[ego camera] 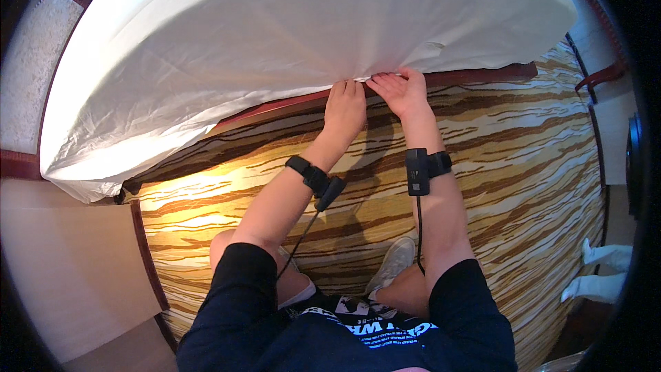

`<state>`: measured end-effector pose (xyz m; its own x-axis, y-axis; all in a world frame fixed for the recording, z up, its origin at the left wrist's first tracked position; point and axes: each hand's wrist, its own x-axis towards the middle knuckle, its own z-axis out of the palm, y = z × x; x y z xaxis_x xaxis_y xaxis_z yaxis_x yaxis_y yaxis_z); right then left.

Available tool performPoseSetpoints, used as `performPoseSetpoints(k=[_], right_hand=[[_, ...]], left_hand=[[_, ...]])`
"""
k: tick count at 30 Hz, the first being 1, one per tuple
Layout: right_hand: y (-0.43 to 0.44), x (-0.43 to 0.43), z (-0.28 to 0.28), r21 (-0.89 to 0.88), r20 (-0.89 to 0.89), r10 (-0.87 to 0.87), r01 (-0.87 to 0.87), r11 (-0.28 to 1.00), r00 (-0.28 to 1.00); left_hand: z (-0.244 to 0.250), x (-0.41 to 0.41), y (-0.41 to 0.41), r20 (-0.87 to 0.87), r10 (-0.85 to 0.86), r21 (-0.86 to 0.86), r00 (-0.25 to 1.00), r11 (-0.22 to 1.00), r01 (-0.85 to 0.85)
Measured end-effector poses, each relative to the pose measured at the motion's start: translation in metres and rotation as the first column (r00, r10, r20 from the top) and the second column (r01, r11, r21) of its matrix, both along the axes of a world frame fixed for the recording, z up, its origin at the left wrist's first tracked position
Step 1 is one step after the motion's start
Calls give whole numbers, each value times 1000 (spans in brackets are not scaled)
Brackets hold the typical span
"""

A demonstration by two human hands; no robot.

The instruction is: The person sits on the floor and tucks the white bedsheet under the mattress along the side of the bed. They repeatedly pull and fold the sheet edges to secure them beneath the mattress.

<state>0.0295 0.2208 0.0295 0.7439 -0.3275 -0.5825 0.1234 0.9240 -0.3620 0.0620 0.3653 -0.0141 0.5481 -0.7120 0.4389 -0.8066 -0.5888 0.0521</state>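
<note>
A mattress covered with a white bed sheet fills the upper part of the head view. The sheet's lower edge hangs along a reddish-brown bed frame. With bent fingers, my left hand grips the sheet's edge near the middle of this side. Just to its right is my right hand, palm turned up, fingertips and thumb against the same edge. Whether it pinches the cloth is hard to see. Black devices with cables are strapped to my left wrist and right forearm.
Patterned brown and cream carpet lies under my feet. A light panelled piece of furniture with a dark edge stands at the left. White cloth-like items are at the far right. Loose sheet bunches at the left mattress corner.
</note>
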Motion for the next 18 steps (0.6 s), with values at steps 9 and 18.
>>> performPoseSetpoints(k=[9, 18], right_hand=[[6, 3, -5, 223, 142, -60, 28, 975, 988], [3, 9, -36, -171, 152, 39, -13, 985, 988]], left_hand=[[-2, -2, 17, -132, -46, -162, 990, 986, 25], [13, 19, 15, -435, 53, -320, 899, 924, -209]])
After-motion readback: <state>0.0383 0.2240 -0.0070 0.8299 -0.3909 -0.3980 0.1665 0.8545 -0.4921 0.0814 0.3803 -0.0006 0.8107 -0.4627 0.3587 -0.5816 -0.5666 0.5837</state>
